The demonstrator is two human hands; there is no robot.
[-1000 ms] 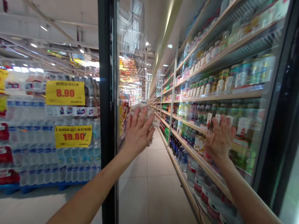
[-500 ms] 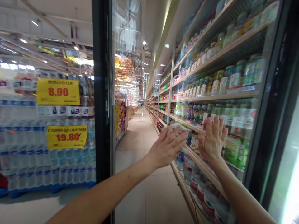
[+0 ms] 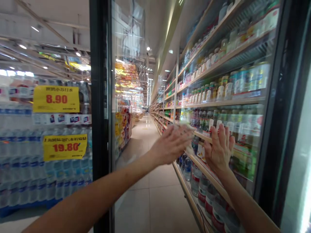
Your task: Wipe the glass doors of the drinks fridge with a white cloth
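Cloth [image 3: 190, 149]: pale and blurred, mostly hidden beneath the left hand [image 3: 171, 144], a little showing past its fingers.
Left grip: hand laid broadly over the cloth, fingers reaching toward the right hand; whether they pinch it or merely press it cannot be told.
Right grip: fingers extended and pointing up, nothing held; the right hand [image 3: 220, 149] stands just right of the cloth, apparently braced on the glass pane [image 3: 131, 35], though contact is hard to confirm.
Black frame [image 3: 100, 97]: one upright well left of both hands, another to their right; the pane spans between.
Done so far: wiping looks under way, judging by the cloth spread at the pane; no clear line parts wiped glass from unwiped.
Left to do: cannot be measured; reflections above the left hand and haze around the right could be marks or only light.
Beyond the glass: shelves [image 3: 225, 103] with bottles [image 3: 201, 95] above, behind and below the right hand.
Left of the grip: yellow price signs [image 3: 56, 98] on stacked drinks, outside the frame.
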